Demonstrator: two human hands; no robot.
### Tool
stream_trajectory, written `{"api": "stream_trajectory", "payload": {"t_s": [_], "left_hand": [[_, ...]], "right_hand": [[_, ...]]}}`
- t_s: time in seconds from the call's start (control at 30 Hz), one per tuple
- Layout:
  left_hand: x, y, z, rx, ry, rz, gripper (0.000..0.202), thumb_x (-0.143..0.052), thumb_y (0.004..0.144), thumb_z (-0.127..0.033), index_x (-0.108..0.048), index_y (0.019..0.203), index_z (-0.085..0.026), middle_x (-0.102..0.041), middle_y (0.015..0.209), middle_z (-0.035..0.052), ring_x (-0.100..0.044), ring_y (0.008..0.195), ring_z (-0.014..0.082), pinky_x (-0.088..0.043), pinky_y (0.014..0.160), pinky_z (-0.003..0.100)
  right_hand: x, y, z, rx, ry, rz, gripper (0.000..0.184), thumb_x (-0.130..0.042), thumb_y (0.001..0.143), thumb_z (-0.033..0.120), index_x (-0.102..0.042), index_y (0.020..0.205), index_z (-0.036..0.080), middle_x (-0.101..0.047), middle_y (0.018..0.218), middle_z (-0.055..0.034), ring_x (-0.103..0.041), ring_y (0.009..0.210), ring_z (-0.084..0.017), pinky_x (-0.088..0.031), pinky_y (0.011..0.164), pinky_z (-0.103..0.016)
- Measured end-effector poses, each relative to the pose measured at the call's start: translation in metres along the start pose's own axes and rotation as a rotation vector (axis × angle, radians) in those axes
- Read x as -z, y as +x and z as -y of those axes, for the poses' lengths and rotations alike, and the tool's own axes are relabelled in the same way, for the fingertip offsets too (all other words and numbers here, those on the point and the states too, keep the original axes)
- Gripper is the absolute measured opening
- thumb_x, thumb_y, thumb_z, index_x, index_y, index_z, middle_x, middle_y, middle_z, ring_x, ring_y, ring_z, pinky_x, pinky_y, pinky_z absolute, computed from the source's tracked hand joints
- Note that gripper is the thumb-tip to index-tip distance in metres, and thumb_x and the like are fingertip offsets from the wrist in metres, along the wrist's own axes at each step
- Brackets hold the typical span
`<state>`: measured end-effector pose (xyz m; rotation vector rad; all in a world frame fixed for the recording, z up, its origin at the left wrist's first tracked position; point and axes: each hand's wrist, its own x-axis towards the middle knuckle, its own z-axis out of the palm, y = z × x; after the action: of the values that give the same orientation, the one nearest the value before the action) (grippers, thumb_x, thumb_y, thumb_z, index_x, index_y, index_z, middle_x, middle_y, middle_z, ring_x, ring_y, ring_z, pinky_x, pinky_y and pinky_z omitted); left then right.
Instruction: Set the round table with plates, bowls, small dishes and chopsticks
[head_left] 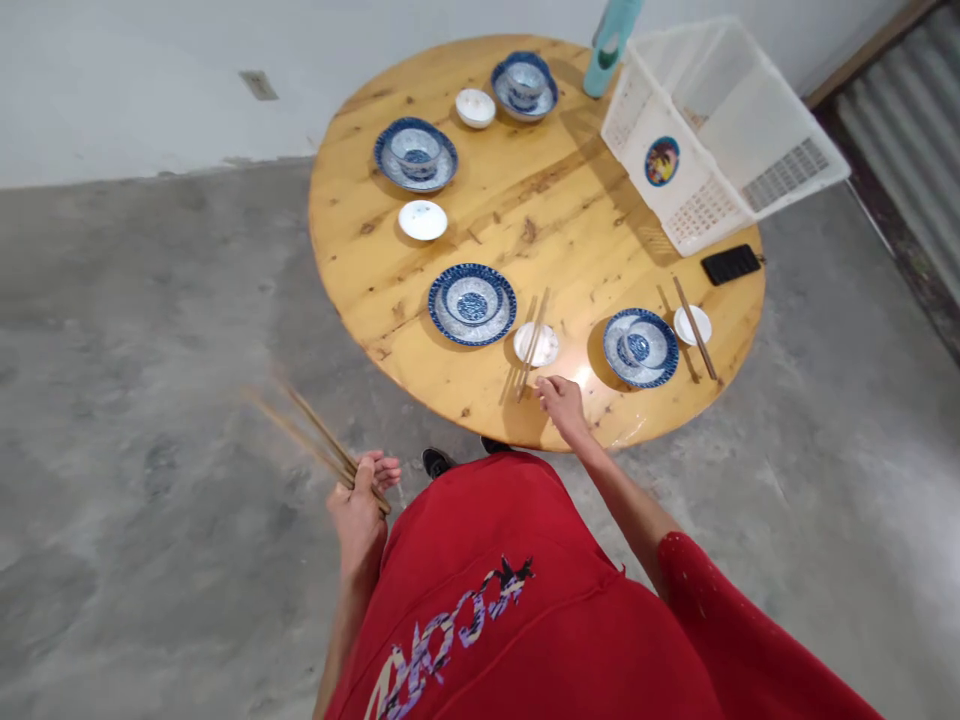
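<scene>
My left hand [360, 505] is closed around a bundle of wooden chopsticks [324, 440], held out over the floor left of the table; their far ends are blurred. My right hand [562, 405] is over the table's near edge, fingers loosely bent and holding nothing. Just left of its fingertips, a pair of chopsticks [533, 345] lies across a small white dish [546, 346]. Beside that dish is a blue-patterned plate with a bowl [472, 300] on it. On the right, another plate with a bowl [637, 348] sits near a second white dish [686, 326] with chopsticks [695, 328] across it.
The round wooden table [525, 235] also bears two more plates with bowls, one here [416, 155], and white dishes [422, 220]. A white plastic basket [686, 170] stands at the right, near a black phone [731, 264] and a turquoise bottle [609, 50].
</scene>
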<state>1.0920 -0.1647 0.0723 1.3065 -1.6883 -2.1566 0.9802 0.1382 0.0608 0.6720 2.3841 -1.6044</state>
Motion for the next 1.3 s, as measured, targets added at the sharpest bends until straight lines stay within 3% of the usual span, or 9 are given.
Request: {"api": "stream_trajectory", "payload": {"t_s": [0.17, 0.4, 0.57, 0.77, 0.83, 0.93, 1.07, 1.2, 1.3], "left_hand": [[-0.009, -0.008, -0.025, 0.005, -0.02, 0.223, 0.045, -0.077, 0.073, -0.052, -0.067, 0.093, -0.013, -0.072, 0.073, 0.0029, -0.06, 0.051, 0.0102, -0.047, 0.05, 0.023], [-0.013, -0.012, -0.055, 0.004, -0.047, 0.565, 0.044, -0.069, 0.084, -0.056, -0.067, 0.097, -0.014, -0.069, 0.069, 0.0011, -0.042, 0.037, 0.0042, -0.027, 0.037, 0.019], [0.011, -0.009, -0.056, 0.048, 0.037, 0.648, 0.053, -0.066, 0.083, -0.064, -0.068, 0.091, -0.012, -0.065, 0.061, 0.0017, -0.034, 0.035, 0.0046, -0.023, 0.035, 0.02], [0.057, 0.012, -0.057, -0.025, 0.151, 0.626, 0.056, -0.058, 0.087, -0.067, -0.068, 0.093, -0.012, -0.066, 0.061, 0.0028, -0.037, 0.036, 0.0063, -0.025, 0.036, 0.02], [0.075, 0.019, -0.059, -0.047, 0.183, 0.606, 0.058, -0.056, 0.089, -0.067, -0.069, 0.1, -0.012, -0.064, 0.059, 0.0013, -0.04, 0.037, 0.0072, -0.028, 0.038, 0.02], [0.1, 0.029, -0.061, -0.051, 0.18, 0.536, 0.058, -0.055, 0.089, -0.067, -0.067, 0.107, -0.013, -0.068, 0.07, 0.0024, -0.043, 0.04, 0.0072, -0.03, 0.039, 0.02], [0.125, 0.048, -0.062, -0.07, 0.161, 0.406, 0.058, -0.058, 0.086, -0.069, -0.067, 0.103, -0.014, -0.068, 0.072, 0.0017, -0.036, 0.04, 0.0056, -0.024, 0.038, 0.02], [0.133, 0.072, -0.068, -0.081, 0.143, 0.361, 0.057, -0.062, 0.084, -0.069, -0.068, 0.1, -0.014, -0.066, 0.066, 0.0008, -0.03, 0.04, 0.0049, -0.023, 0.04, 0.02], [0.131, 0.096, -0.078, -0.077, 0.153, 0.389, 0.055, -0.063, 0.084, -0.067, -0.069, 0.099, -0.015, -0.065, 0.064, 0.0007, -0.029, 0.04, 0.0051, -0.023, 0.042, 0.021]], "right_hand": [[-0.015, -0.022, 0.034, 0.208, -0.009, 0.067, 0.037, -0.059, 0.086, 0.051, -0.068, 0.081, 0.015, -0.068, 0.071, -0.0039, -0.053, 0.051, -0.012, -0.044, 0.053, -0.025], [-0.113, -0.065, 0.102, 0.399, 0.09, 0.494, 0.039, -0.063, 0.083, 0.055, -0.072, 0.086, 0.017, -0.068, 0.075, -0.0037, -0.058, 0.06, -0.014, -0.045, 0.055, -0.025], [-0.161, -0.089, 0.126, 0.405, 0.156, 0.712, 0.043, -0.067, 0.081, 0.061, -0.069, 0.082, 0.018, -0.057, 0.061, 0.0013, -0.056, 0.059, -0.015, -0.039, 0.049, -0.023], [-0.204, -0.108, 0.128, 0.297, 0.236, 0.876, 0.042, -0.073, 0.076, 0.06, -0.063, 0.071, 0.019, -0.053, 0.054, 0.0028, -0.054, 0.056, -0.015, -0.038, 0.047, -0.023], [-0.221, -0.109, 0.129, 0.283, 0.273, 0.84, 0.041, -0.075, 0.073, 0.059, -0.063, 0.069, 0.019, -0.055, 0.054, 0.0023, -0.055, 0.057, -0.015, -0.039, 0.048, -0.023], [-0.238, -0.096, 0.135, 0.241, 0.399, 0.639, 0.04, -0.078, 0.07, 0.057, -0.063, 0.067, 0.019, -0.056, 0.055, 0.0016, -0.055, 0.058, -0.014, -0.041, 0.051, -0.023], [-0.231, -0.057, 0.144, 0.166, 0.575, 0.288, 0.042, -0.081, 0.064, 0.056, -0.064, 0.071, 0.019, -0.056, 0.06, 0.0019, -0.051, 0.055, -0.01, -0.04, 0.052, -0.023], [-0.213, -0.028, 0.138, 0.133, 0.545, 0.103, 0.045, -0.082, 0.062, 0.058, -0.065, 0.075, 0.017, -0.057, 0.064, 0.001, -0.052, 0.057, -0.011, -0.04, 0.053, -0.024], [-0.219, -0.022, 0.126, 0.063, 0.524, 0.051, 0.047, -0.082, 0.059, 0.058, -0.065, 0.074, 0.017, -0.058, 0.064, 0.0001, -0.052, 0.057, -0.011, -0.039, 0.052, -0.025]]}}
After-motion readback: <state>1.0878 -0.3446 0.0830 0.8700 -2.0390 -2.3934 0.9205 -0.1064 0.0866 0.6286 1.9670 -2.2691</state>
